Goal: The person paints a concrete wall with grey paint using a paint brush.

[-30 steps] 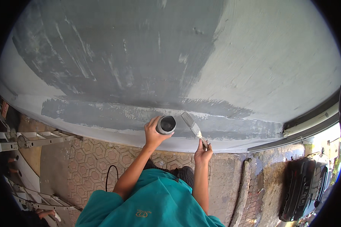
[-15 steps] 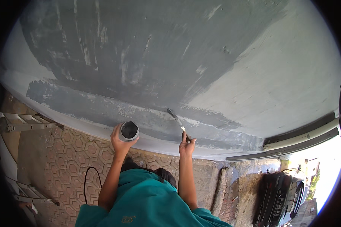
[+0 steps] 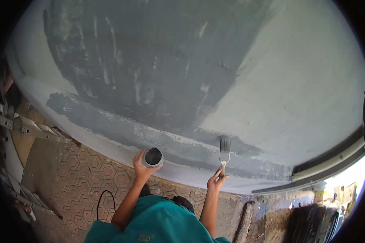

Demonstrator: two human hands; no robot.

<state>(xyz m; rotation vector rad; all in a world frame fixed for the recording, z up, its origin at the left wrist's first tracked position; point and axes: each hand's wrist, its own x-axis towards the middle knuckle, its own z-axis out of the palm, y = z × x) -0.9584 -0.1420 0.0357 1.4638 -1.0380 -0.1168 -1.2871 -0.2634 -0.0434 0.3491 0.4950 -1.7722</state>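
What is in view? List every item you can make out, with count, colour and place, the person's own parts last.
pot: one, grey, dark inside, in the left hand
brush: one, grey with pale handle, in the right hand
wall: one, pale and dark grey, across the top and middle
pipe: one, pale, right
ladder: at least one, silver-grey, left
paving: many blocks, reddish-brown, lower left
cord: one, black, over the paving
kerb: one, grey-brown, lower right
car: one, dark, blurred, lower right
shirt: one, teal, bottom centre
left hand: one, bare, around the pot
right hand: one, bare, on the brush handle
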